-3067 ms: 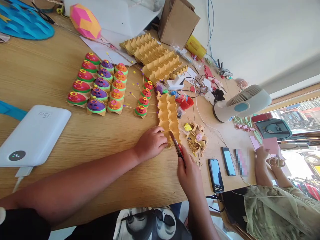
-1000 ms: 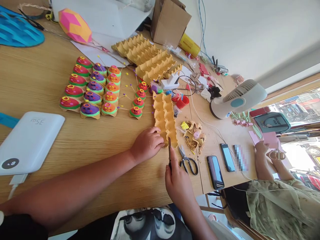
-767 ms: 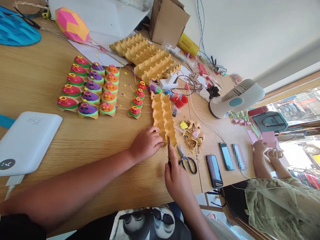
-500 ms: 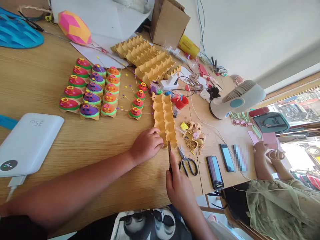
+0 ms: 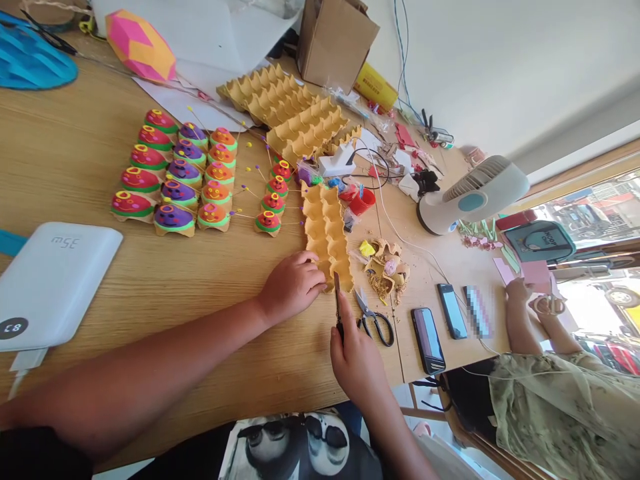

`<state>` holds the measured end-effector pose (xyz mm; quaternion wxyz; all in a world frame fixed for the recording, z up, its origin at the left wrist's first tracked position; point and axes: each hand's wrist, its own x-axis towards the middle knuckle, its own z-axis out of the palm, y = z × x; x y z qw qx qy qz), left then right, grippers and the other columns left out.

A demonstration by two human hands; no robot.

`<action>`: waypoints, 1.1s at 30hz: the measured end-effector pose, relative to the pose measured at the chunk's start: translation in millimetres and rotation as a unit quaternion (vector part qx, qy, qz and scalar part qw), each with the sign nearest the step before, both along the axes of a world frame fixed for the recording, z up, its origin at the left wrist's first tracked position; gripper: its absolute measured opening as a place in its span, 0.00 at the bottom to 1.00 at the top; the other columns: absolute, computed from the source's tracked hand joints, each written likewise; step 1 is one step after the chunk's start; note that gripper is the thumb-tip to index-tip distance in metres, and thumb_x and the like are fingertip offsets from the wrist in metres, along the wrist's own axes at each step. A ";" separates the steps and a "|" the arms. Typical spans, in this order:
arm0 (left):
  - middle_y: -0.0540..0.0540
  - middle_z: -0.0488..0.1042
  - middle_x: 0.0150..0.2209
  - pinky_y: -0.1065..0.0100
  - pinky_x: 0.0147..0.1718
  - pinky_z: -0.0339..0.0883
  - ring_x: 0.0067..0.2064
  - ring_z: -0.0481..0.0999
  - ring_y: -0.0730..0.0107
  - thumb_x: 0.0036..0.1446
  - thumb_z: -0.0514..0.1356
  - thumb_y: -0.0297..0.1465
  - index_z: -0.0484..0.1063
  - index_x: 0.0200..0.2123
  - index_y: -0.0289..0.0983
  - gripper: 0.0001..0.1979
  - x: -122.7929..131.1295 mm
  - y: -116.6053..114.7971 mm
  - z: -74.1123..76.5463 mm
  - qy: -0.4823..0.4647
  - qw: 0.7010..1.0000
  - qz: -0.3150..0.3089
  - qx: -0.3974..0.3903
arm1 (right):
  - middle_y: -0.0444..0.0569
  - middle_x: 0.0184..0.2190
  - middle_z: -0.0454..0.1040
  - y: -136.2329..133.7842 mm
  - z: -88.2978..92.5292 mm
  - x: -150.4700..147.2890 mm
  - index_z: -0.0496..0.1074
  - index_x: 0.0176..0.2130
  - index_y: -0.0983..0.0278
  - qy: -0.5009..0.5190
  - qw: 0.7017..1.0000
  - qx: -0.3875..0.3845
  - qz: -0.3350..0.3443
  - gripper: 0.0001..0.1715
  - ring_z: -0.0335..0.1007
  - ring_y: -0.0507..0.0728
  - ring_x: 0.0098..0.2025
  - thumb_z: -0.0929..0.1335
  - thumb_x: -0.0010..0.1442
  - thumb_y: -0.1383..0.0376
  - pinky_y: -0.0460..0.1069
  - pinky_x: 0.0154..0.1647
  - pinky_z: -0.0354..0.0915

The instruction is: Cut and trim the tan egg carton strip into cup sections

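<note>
Knife (image 5: 337,293): edged farther over the near end of my yellow egg carton (image 5: 330,230) than half a second ago, its tip pointing far.
Egg carton: lies on the wooden table (image 5: 240,390), far of my knuckles, two rows of cups, long axis running near to far, almost parallel to the blade.
Left hand (image 5: 293,287): the closer one, fingers bent at the carton's near left edge; whether they pinch it, I cannot tell.
Right hand (image 5: 357,360): near of the carton, wrapped around the knife's handle, forefinger stretched along it.
Scissors (image 5: 367,310): just right of my forefinger.
</note>
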<state>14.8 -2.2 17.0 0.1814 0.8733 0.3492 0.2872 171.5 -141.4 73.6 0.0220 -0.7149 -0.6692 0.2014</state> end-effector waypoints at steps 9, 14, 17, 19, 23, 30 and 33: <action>0.44 0.78 0.31 0.54 0.51 0.70 0.54 0.72 0.53 0.62 0.62 0.31 0.79 0.31 0.39 0.08 0.6 0.4 -1.8 -0.016 1.000 -0.003 -0.009 | 0.52 0.36 0.82 -6.7 4.4 2.0 0.42 0.74 0.64 -0.018 1.000 -0.020 -0.001 0.38 0.79 0.61 0.32 0.56 0.70 0.64 0.50 0.30 0.69; 0.44 0.78 0.31 0.53 0.52 0.69 0.55 0.72 0.52 0.62 0.63 0.30 0.78 0.30 0.38 0.08 0.4 0.1 0.0 -0.012 1.000 0.000 -0.011 | 0.52 0.37 0.82 1.2 3.7 0.1 0.41 0.74 0.63 -0.008 1.000 -0.013 -0.005 0.38 0.79 0.60 0.33 0.57 0.70 0.65 0.50 0.32 0.70; 0.44 0.78 0.31 0.54 0.51 0.70 0.55 0.72 0.53 0.62 0.63 0.30 0.78 0.30 0.38 0.08 0.5 -0.2 0.6 -0.004 1.000 0.000 -0.006 | 0.51 0.36 0.82 -2.4 5.1 0.1 0.41 0.74 0.63 -0.025 1.000 -0.016 0.000 0.38 0.79 0.60 0.32 0.57 0.70 0.65 0.48 0.30 0.68; 0.44 0.78 0.31 0.55 0.50 0.70 0.54 0.72 0.53 0.62 0.63 0.31 0.78 0.30 0.38 0.08 0.7 0.0 0.3 -0.007 1.000 -0.001 -0.006 | 0.51 0.35 0.82 -5.5 5.5 0.3 0.42 0.74 0.64 -0.034 0.999 -0.017 0.002 0.38 0.78 0.60 0.30 0.57 0.70 0.65 0.48 0.28 0.67; 0.45 0.78 0.31 0.54 0.50 0.70 0.54 0.72 0.53 0.63 0.62 0.31 0.78 0.30 0.38 0.09 0.5 0.3 -0.7 -0.008 1.000 0.002 -0.007 | 0.52 0.37 0.82 -1.2 3.4 -1.8 0.41 0.74 0.64 -0.027 1.000 -0.013 -0.002 0.38 0.79 0.60 0.32 0.57 0.70 0.65 0.48 0.31 0.69; 0.45 0.78 0.31 0.55 0.50 0.70 0.54 0.72 0.53 0.62 0.63 0.30 0.79 0.29 0.39 0.08 0.2 0.1 -0.4 -0.013 1.000 -0.002 -0.005 | 0.51 0.35 0.82 -2.5 8.0 -0.6 0.43 0.74 0.64 -0.036 0.999 -0.020 0.004 0.37 0.78 0.59 0.30 0.56 0.70 0.65 0.48 0.28 0.68; 0.45 0.78 0.30 0.55 0.50 0.70 0.54 0.72 0.53 0.62 0.62 0.30 0.78 0.29 0.39 0.09 0.4 0.6 -1.1 -0.017 1.000 -0.001 -0.004 | 0.51 0.36 0.83 -0.7 6.7 -0.2 0.44 0.74 0.64 -0.035 0.999 -0.013 0.005 0.37 0.79 0.59 0.31 0.57 0.70 0.65 0.48 0.29 0.68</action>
